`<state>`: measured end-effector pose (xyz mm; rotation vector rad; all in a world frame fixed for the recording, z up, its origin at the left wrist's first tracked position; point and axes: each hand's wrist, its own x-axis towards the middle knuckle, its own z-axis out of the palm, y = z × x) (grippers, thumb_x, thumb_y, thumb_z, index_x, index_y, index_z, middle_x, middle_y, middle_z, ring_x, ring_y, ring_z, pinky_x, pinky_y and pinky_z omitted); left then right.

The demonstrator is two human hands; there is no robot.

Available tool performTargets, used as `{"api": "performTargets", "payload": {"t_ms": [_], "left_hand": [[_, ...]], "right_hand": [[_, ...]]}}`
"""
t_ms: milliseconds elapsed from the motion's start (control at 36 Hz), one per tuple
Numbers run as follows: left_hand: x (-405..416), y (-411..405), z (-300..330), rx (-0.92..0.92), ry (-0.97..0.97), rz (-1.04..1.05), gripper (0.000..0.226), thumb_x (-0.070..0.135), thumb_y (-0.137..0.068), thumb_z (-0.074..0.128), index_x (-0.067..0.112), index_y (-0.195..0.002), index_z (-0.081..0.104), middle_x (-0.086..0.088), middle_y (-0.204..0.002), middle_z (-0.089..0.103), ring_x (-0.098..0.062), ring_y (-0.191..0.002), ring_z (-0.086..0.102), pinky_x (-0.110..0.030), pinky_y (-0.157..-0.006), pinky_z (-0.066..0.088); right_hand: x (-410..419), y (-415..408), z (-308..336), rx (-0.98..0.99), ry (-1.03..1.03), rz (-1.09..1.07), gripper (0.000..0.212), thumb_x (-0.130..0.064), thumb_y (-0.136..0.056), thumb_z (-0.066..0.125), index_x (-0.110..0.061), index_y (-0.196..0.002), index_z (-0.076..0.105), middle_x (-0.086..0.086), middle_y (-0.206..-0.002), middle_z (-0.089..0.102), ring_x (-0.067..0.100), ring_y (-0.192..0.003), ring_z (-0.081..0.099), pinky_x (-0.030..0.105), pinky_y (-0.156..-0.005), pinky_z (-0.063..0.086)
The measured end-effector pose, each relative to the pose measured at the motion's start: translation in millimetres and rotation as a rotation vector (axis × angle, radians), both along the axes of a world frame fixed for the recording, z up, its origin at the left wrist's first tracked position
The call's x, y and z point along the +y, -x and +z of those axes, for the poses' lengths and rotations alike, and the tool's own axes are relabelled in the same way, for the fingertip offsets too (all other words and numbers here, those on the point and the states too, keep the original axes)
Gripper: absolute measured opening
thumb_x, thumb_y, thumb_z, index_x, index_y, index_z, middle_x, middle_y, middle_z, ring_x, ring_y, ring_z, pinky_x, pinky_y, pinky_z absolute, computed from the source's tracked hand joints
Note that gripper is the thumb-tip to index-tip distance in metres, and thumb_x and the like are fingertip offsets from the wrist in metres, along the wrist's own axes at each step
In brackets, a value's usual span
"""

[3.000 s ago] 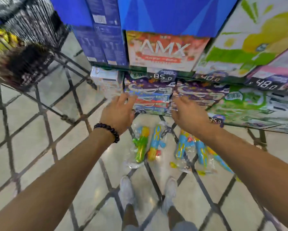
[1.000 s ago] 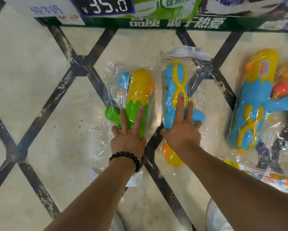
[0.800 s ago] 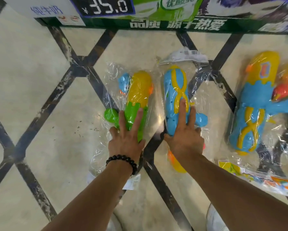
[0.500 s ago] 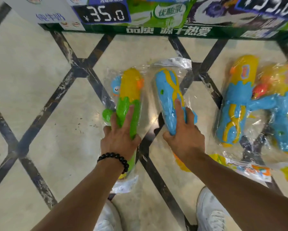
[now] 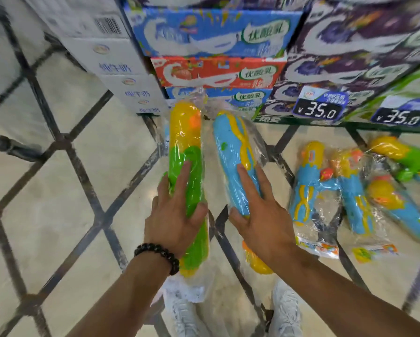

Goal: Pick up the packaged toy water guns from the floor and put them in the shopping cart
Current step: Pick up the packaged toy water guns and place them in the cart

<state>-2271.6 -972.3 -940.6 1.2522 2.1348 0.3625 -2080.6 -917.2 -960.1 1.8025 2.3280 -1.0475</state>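
My left hand (image 5: 173, 215) grips a bagged green and yellow water gun (image 5: 185, 144), lifted off the floor and pointing away from me. My right hand (image 5: 265, 212) grips a bagged blue and yellow water gun (image 5: 233, 147), also raised. Three more packaged water guns lie on the floor to the right: a blue one (image 5: 306, 186), another blue one (image 5: 355, 190), and a green and yellow one (image 5: 408, 159) further right. The shopping cart is out of view.
Stacked cartons of milk drinks (image 5: 213, 40) with price tags (image 5: 318, 111) stand straight ahead. White boxes (image 5: 121, 74) sit on the left. A dark metal bar (image 5: 11, 145) pokes in at the left edge. My white shoes (image 5: 285, 310) are on the tiled floor below.
Both hands have closed round their water guns and lifted them off the floor. My view has risen and tilted up toward the stacked cartons.
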Motion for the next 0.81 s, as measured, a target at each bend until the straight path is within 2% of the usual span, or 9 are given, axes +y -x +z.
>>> {"api": "performTargets", "payload": {"t_ms": [83,167,250,333,389,472,611,722,806], "left_hand": [[-4,16,56,-0.044,-0.083,0.038,0.087,0.054,-0.091,0.057,0.07,-0.145,-0.009,0.0,-0.164,0.019,-0.031,-0.144,0.037,-0.061,-0.092,0.052],[-10,30,112,-0.069,-0.168,0.063,0.085,0.054,-0.093,0.058,0.069,-0.146,-0.006,0.001,-0.163,0.021,-0.027,-0.144,0.039,-0.056,-0.095,0.051],[-18,43,164,-0.081,-0.23,0.075,0.085,0.054,-0.093,0.058,0.068,-0.147,-0.005,-0.002,-0.164,0.02,-0.023,-0.148,0.032,-0.052,-0.102,0.048],[-25,58,212,-0.04,-0.262,0.08,0.085,0.056,-0.091,0.057,0.066,-0.149,-0.005,-0.002,-0.161,0.026,-0.026,-0.142,0.04,-0.054,-0.096,0.051],[-31,67,244,-0.034,-0.29,0.099,0.085,0.056,-0.091,0.056,0.066,-0.149,-0.005,-0.002,-0.16,0.027,-0.025,-0.142,0.041,-0.054,-0.095,0.052],[-43,80,292,-0.031,-0.339,0.147,0.086,0.054,-0.091,0.058,0.067,-0.149,-0.004,0.001,-0.162,0.025,-0.018,-0.146,0.035,-0.05,-0.103,0.048],[-62,98,380,0.013,-0.424,0.22,0.085,0.054,-0.09,0.058,0.066,-0.149,-0.003,0.006,-0.162,0.025,-0.014,-0.146,0.033,-0.051,-0.105,0.047],[-81,109,454,0.056,-0.488,0.275,0.086,0.05,-0.092,0.059,0.065,-0.15,-0.003,0.005,-0.159,0.029,-0.015,-0.144,0.034,-0.045,-0.106,0.045],[-100,110,517,0.11,-0.528,0.314,0.085,0.051,-0.093,0.059,0.065,-0.149,-0.003,0.004,-0.157,0.03,-0.016,-0.144,0.035,-0.047,-0.108,0.044]], "right_hand": [[-5,10,57,0.028,-0.01,0.022,0.089,-0.046,-0.094,0.055,-0.061,-0.152,-0.011,-0.022,-0.167,-0.014,0.029,-0.094,0.066,0.043,-0.077,0.056],[-9,21,111,0.078,-0.028,0.026,0.087,-0.049,-0.095,0.056,-0.063,-0.151,-0.009,-0.026,-0.166,-0.013,0.027,-0.098,0.067,0.045,-0.078,0.056],[-10,35,161,0.116,-0.041,0.046,0.087,-0.049,-0.095,0.058,-0.065,-0.151,-0.007,-0.032,-0.163,-0.015,0.025,-0.092,0.069,0.045,-0.078,0.056],[-10,52,215,0.153,-0.047,0.073,0.086,-0.049,-0.095,0.059,-0.067,-0.15,-0.003,-0.039,-0.159,-0.017,0.02,-0.09,0.069,0.044,-0.081,0.055],[-11,64,252,0.192,-0.045,0.089,0.086,-0.048,-0.095,0.061,-0.069,-0.149,-0.002,-0.044,-0.156,-0.016,0.016,-0.098,0.068,0.045,-0.086,0.054],[-13,80,308,0.252,-0.06,0.119,0.086,-0.046,-0.094,0.063,-0.071,-0.148,0.0,-0.042,-0.158,-0.011,0.005,-0.12,0.053,0.042,-0.096,0.051],[-13,108,401,0.32,-0.138,0.209,0.086,-0.048,-0.094,0.063,-0.072,-0.147,-0.001,-0.035,-0.163,-0.009,0.003,-0.131,0.041,0.041,-0.101,0.048],[-15,130,477,0.389,-0.209,0.272,0.087,-0.048,-0.093,0.063,-0.071,-0.148,-0.001,-0.031,-0.165,-0.007,0.001,-0.153,0.014,0.045,-0.112,0.041],[-20,143,537,0.444,-0.277,0.332,0.088,-0.046,-0.092,0.064,-0.068,-0.15,0.002,-0.03,-0.166,-0.002,0.002,-0.153,0.015,0.044,-0.111,0.04]]}}
